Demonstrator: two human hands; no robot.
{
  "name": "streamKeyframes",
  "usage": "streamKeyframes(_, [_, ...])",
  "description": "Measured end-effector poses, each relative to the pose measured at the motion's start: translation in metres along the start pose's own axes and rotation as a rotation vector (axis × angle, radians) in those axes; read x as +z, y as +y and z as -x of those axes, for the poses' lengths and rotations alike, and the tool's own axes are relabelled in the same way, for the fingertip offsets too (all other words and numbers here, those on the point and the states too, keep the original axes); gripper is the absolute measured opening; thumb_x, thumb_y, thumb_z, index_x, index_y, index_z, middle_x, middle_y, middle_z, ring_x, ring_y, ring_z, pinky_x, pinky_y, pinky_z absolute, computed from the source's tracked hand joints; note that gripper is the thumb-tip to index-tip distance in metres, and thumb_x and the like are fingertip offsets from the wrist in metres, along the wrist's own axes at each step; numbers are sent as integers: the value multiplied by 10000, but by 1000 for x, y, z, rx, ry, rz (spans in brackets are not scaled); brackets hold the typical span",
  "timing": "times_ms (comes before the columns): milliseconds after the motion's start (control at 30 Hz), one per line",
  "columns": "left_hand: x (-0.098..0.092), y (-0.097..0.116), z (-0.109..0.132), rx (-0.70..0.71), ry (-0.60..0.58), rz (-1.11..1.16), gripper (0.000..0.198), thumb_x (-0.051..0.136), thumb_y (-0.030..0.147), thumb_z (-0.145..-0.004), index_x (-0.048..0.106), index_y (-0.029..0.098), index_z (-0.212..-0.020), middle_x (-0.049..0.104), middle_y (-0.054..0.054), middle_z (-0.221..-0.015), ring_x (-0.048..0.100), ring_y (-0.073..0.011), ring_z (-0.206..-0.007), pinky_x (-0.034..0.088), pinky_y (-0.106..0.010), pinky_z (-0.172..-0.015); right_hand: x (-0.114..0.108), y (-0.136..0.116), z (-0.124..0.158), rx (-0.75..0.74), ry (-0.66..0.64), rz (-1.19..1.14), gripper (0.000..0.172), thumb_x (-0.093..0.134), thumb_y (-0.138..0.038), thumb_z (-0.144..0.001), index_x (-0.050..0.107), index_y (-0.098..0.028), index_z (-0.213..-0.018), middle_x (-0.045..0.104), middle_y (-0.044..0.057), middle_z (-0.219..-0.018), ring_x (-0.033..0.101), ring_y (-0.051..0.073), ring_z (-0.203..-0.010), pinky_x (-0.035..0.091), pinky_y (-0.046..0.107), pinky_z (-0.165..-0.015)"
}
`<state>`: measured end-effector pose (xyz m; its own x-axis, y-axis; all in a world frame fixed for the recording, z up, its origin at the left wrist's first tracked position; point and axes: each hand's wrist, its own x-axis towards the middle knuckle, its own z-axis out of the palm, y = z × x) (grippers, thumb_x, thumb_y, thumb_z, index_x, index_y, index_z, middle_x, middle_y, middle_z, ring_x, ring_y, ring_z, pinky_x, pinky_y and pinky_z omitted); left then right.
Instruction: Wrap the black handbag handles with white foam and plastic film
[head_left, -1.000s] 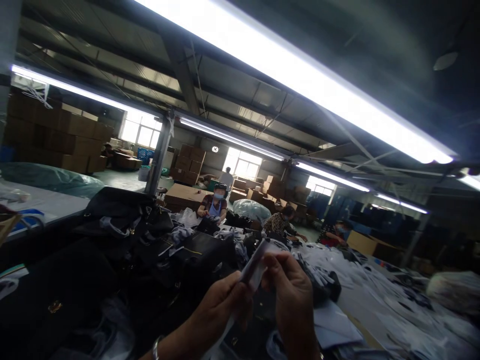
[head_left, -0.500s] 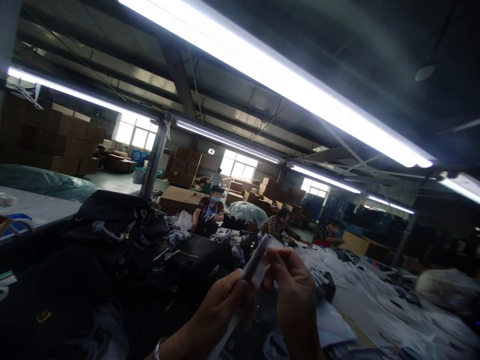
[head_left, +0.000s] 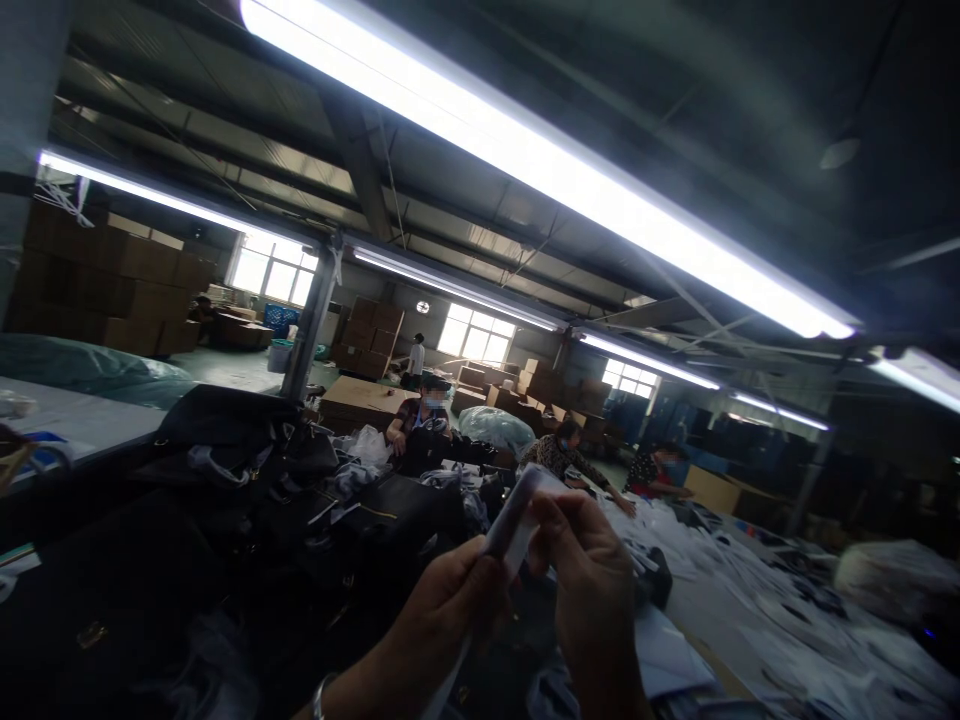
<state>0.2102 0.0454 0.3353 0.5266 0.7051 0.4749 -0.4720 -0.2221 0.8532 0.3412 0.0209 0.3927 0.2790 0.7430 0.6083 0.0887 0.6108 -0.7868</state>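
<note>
In the head view, my left hand (head_left: 450, 610) is closed around a pale, translucent strip (head_left: 517, 510) with something dark along it. The strip stands up above my thumb, and its tail hangs below my palm. My right hand (head_left: 589, 570) pinches the strip's right edge with thumb and fingertips. A metal bracelet (head_left: 320, 697) circles my left wrist. Below and left of my hands lie black bags (head_left: 405, 505) with gold-coloured fittings, heaped together.
White strips and wrapping (head_left: 697, 540) cover the table on the right. Several people sit across the table, one with an arm stretched over it. A metal post (head_left: 311, 320) and stacked cartons (head_left: 112, 280) stand behind; lamps hang overhead.
The standing person in the background has moved left. Across the table, a seated person's arm reaches further over the white material. My hands have hardly moved on the strip.
</note>
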Motion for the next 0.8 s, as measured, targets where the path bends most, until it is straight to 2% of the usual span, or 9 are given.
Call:
streamKeyframes(167, [-1, -10, 3, -5, 11, 9, 502, 481, 621, -906, 586, 131, -938, 444, 40, -584, 336, -73, -468, 243, -203, -441, -6, 2, 2, 57, -101, -65, 309, 682, -451, -831, 622, -189, -985, 523, -61, -583, 415, 68, -449, 348, 183, -418])
streamKeyframes(267, [-1, -14, 7, -14, -12, 0, 496, 460, 615, -917, 578, 133, -910, 448, 35, -593, 350, -77, -474, 253, -206, -445, -10, 7, 4, 91, -183, -58, 279, 651, -454, -859, 628, -185, -930, 451, -74, -558, 386, 69, -455, 327, 189, -421])
streamKeyframes(400, [0, -16, 11, -33, -40, -12, 484, 439, 608, -927, 557, 140, -897, 435, 38, -595, 342, -77, -465, 239, -214, -441, -12, 5, 7, 91, -167, -3, 278, 646, -467, -863, 603, -195, -823, 406, -82, -530, 379, 68, -449, 310, 189, -421])
streamKeyframes(533, [-3, -13, 13, -49, -9, -58, 452, 422, 587, -942, 531, 155, -870, 392, 44, -611, 311, -83, -509, 223, -218, -466, -24, -3, 12, 94, -144, -5, 334, 675, -513, -829, 628, -196, -921, 503, -53, -604, 438, 79, -512, 377, 187, -471])
streamKeyframes(600, [-9, -10, 15, -26, 4, -174, 429, 407, 560, -958, 513, 168, -821, 381, 40, -621, 310, -92, -541, 226, -222, -487, -34, -6, 17, 197, -92, -124, 423, 642, -600, -815, 633, -203, -960, 565, -31, -651, 428, 74, -480, 377, 188, -441])
streamKeyframes(633, [-12, -9, 16, 2, 0, -254, 414, 406, 540, -964, 509, 172, -806, 380, 37, -629, 316, -98, -557, 236, -226, -500, -38, -7, 19, 294, -99, -206, 474, 601, -659, -810, 634, -200, -925, 572, -25, -630, 396, 66, -429, 351, 187, -401])
streamKeyframes(733, [-22, -9, 19, 105, -40, -482, 351, 399, 458, -983, 546, 176, -834, 424, 17, -673, 366, -119, -605, 289, -242, -557, -49, -7, 31, 662, -261, -328, 614, 486, -779, -790, 589, -181, -696, 520, -18, -486, 342, 60, -310, 285, 182, -325])
streamKeyframes(767, [-24, -10, 19, 135, -55, -533, 326, 392, 425, -987, 560, 177, -859, 446, 9, -693, 387, -127, -621, 307, -248, -577, -51, -7, 35, 725, -310, -295, 624, 487, -782, -786, 576, -179, -649, 507, -12, -456, 366, 72, -296, 289, 184, -316])
streamKeyframes(800, [-25, -12, 18, 159, -69, -572, 302, 385, 391, -990, 572, 179, -884, 469, 2, -712, 409, -134, -637, 321, -254, -596, -53, -6, 40, 691, -290, -240, 612, 514, -763, -786, 578, -177, -625, 506, -4, -440, 395, 85, -292, 296, 186, -310])
